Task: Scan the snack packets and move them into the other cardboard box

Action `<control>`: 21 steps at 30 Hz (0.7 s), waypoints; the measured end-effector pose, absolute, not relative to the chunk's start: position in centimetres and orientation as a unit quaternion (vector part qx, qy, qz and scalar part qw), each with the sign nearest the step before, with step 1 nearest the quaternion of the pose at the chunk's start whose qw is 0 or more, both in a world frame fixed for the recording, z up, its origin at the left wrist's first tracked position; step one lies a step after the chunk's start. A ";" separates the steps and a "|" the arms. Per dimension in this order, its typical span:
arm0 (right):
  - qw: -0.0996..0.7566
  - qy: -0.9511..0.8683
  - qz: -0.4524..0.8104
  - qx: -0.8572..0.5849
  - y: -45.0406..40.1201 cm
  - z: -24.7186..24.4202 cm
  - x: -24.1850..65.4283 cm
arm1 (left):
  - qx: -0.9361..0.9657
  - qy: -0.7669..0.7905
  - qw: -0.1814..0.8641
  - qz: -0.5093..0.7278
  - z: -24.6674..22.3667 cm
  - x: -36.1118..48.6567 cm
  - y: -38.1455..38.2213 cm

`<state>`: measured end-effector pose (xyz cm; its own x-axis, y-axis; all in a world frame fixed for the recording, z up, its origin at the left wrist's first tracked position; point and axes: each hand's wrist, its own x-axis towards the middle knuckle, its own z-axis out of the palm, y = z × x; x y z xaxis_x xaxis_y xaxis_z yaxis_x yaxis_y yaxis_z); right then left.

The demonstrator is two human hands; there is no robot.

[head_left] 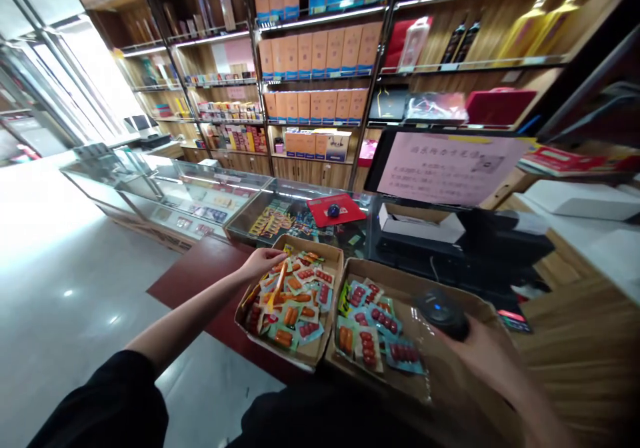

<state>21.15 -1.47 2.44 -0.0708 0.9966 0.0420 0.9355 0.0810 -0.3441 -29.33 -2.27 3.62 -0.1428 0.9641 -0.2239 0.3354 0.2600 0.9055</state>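
My right hand point(483, 348) grips a black handheld barcode scanner point(443, 313) with a small blue light, held over the right cardboard box point(425, 278). Several clear packets of small red sausages point(367, 348) lie in that box. At the upper left rim of the left cardboard box point(327, 256), my left hand point(263, 263) has its fingers pinched together; what they hold, if anything, is too small to make out. Just beneath the fingertips lies an orange strip point(279, 287) among many packets of small orange and red sausages point(291, 315).
Both boxes rest on a dark red surface point(200, 275) before a glass display counter point(190, 195). Beyond the right box stand a monitor point(450, 165) with a pink notice and a white open box point(420, 225). A red sheet point(345, 209) lies on the glass. Stocked shelves point(320, 81) line the wall.
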 end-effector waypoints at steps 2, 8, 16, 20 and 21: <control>0.115 -0.717 0.117 -0.678 -1.7 2.6 20.8 | 0.495 0.663 0.433 0.359 3.7 -29.3 -1.9; 0.167 -0.664 0.118 -0.719 -4.7 5.2 19.9 | 0.644 0.573 0.419 0.285 3.7 -22.9 2.7; 0.180 -0.595 0.105 -0.776 -9.8 8.0 19.1 | 0.886 0.287 0.357 0.075 2.4 -5.8 4.2; 0.198 -0.589 0.118 -0.775 -11.5 8.6 18.5 | 0.950 0.182 0.244 -0.073 0.8 -0.9 1.4; 0.202 -0.593 0.121 -0.770 -11.8 8.7 18.3 | 0.959 0.169 0.206 -0.093 0.5 -0.3 0.7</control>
<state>18.35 -11.84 8.69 0.2674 0.9621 0.0528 0.8646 -0.2154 -0.4540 -0.34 0.70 0.51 0.9252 0.2866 -0.2489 0.3635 -0.8579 0.3632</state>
